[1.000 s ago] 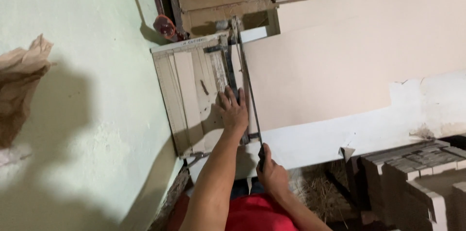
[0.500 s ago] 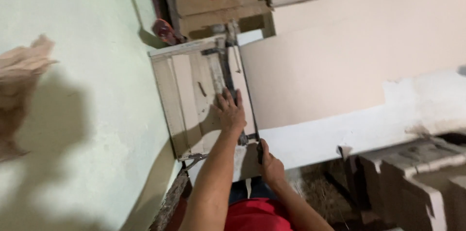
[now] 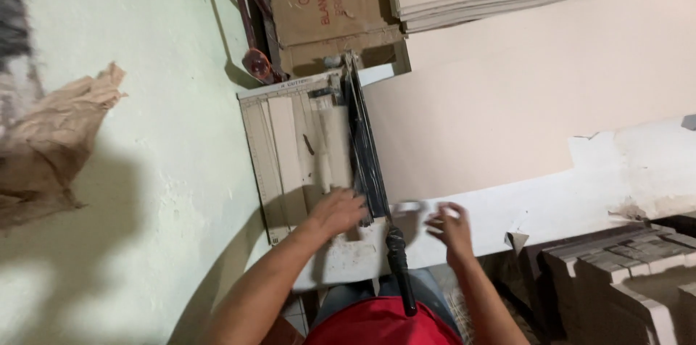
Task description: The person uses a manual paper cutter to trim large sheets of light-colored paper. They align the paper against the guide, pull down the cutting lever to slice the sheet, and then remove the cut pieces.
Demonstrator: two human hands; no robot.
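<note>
- Since the earlier frames the right hand (image 3: 451,227) has come off the black handle (image 3: 401,272) of the paper cutter (image 3: 304,156) and is now hovering to the right of it, above the white bench edge (image 3: 551,204); the left hand (image 3: 337,211) has slid down towards the near end of the cutter's board.
- The left hand is lying flat, fingers spread, pressing on the pale strips of card (image 3: 330,149) that are resting on the board beside the blade arm (image 3: 366,149); it is gripping nothing, only holding them down.
- The right hand's fingers are loosely curled and partly open, touching or pinching small white offcuts (image 3: 413,207) just right of the blade; motion blur is keeping me from telling whether it has one in its grasp.
- The blade arm is lying down along the board's right edge, so the step in hand looks like clearing trimmed pieces between cuts.
- As a judgement, the next move is calling for the offcuts to be out of the blade's path before the handle is taken up again.
- Room for moving: a green wall (image 3: 145,135) is closing in the left side, a cardboard box (image 3: 326,4) is standing at the far end, and a large beige sheet (image 3: 522,106) is spreading to the right; stacked card pieces (image 3: 616,265) are crowding the near right corner.
</note>
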